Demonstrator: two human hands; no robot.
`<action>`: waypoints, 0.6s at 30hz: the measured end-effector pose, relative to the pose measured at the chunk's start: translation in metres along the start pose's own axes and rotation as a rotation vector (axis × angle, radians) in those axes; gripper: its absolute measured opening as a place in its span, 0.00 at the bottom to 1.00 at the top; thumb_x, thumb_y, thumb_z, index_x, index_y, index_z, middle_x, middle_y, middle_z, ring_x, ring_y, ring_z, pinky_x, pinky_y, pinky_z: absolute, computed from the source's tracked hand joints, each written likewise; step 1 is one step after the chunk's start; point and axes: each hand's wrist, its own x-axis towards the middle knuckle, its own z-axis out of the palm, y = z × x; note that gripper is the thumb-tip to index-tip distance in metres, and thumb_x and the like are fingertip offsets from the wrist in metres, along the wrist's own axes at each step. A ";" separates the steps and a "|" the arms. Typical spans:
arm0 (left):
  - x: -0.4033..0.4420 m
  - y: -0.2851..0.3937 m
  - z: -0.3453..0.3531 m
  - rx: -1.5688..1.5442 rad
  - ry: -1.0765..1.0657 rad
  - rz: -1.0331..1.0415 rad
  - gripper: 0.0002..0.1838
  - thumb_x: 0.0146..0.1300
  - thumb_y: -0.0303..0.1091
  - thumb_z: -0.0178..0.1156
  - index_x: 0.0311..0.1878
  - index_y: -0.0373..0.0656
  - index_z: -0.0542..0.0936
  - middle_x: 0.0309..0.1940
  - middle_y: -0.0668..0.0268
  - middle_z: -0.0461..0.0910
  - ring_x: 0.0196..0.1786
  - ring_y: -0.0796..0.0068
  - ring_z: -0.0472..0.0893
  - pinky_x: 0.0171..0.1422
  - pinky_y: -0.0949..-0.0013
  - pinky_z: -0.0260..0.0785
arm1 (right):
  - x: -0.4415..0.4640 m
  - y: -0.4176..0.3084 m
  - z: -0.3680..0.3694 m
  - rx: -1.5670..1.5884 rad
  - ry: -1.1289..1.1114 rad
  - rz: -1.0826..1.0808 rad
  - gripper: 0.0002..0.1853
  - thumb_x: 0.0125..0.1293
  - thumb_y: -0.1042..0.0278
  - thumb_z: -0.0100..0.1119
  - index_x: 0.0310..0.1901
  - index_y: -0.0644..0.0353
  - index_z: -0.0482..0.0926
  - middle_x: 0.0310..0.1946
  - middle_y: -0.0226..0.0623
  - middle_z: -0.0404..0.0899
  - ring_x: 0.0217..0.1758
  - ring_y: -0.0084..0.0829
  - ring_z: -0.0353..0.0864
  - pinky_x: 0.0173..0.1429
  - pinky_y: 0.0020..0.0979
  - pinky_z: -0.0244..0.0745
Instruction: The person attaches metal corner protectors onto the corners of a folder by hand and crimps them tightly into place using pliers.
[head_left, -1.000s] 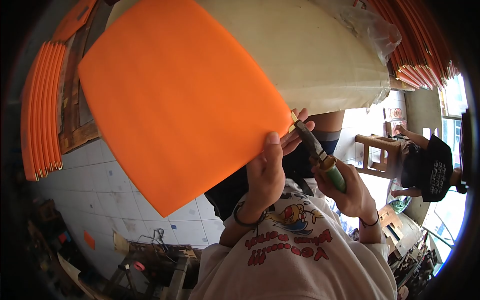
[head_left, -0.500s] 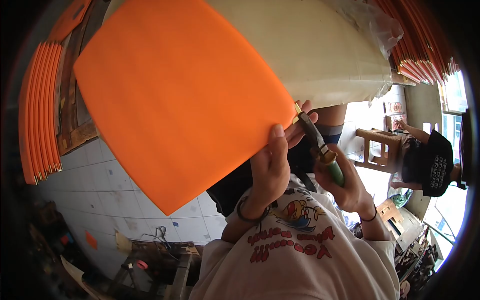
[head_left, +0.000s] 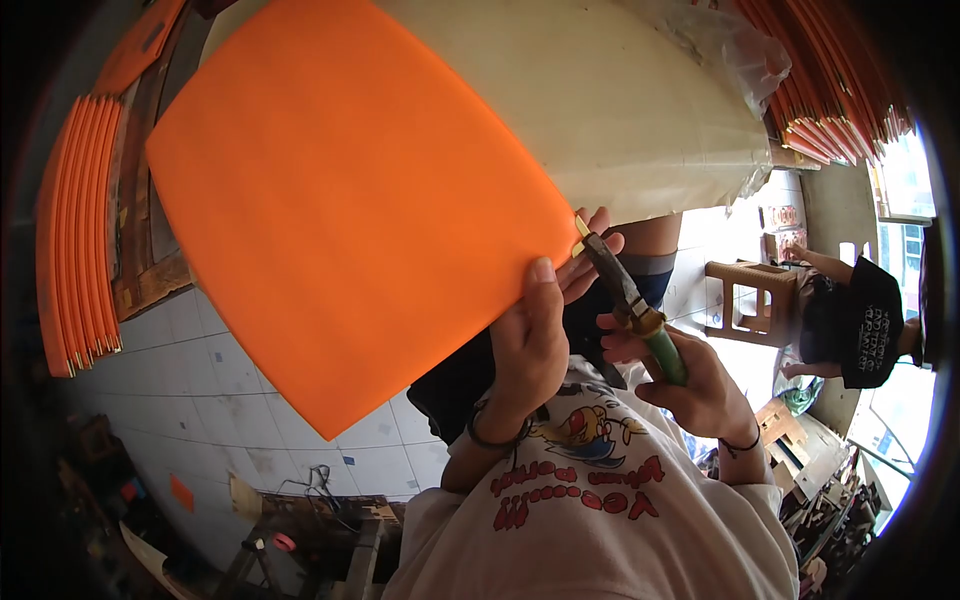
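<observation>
A large flat orange folder or board with a smooth face stretches from the upper left toward my body. My left hand grips its near right corner, thumb on top and fingers underneath. At that corner sits a small gold metal corner piece. My right hand holds pliers with dark jaws and a green handle. The jaws reach the gold piece; whether they clamp it I cannot tell. Some right fingers stand a little off the handle.
A table under a cream cover lies ahead. Orange folders are stacked at left and at upper right. A brown stool and a person in a black shirt are at right. Wood scraps lie lower right.
The folder's corner, both hands and the pliers have shifted slightly left in view. My right fingers have loosened and spread from the pliers' handle.
</observation>
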 end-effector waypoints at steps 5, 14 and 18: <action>0.000 0.001 0.001 0.064 0.021 -0.010 0.34 0.80 0.50 0.29 0.68 0.24 0.61 0.63 0.38 0.72 0.60 0.50 0.81 0.65 0.58 0.75 | 0.000 -0.001 -0.003 -0.088 -0.026 0.001 0.27 0.50 0.84 0.60 0.56 0.61 0.81 0.66 0.47 0.71 0.71 0.46 0.70 0.73 0.42 0.67; 0.000 -0.003 0.001 0.013 0.021 -0.019 0.34 0.80 0.49 0.28 0.68 0.21 0.60 0.63 0.36 0.72 0.55 0.51 0.84 0.63 0.57 0.77 | 0.003 -0.005 -0.004 -0.149 -0.044 -0.026 0.25 0.49 0.85 0.59 0.53 0.63 0.81 0.63 0.47 0.74 0.65 0.45 0.76 0.68 0.41 0.72; 0.000 -0.001 0.002 0.004 0.034 -0.022 0.34 0.80 0.48 0.28 0.67 0.20 0.60 0.63 0.35 0.72 0.55 0.51 0.84 0.63 0.56 0.77 | 0.002 -0.007 0.000 -0.037 -0.018 0.058 0.22 0.49 0.86 0.57 0.49 0.65 0.81 0.59 0.45 0.77 0.56 0.40 0.81 0.60 0.37 0.77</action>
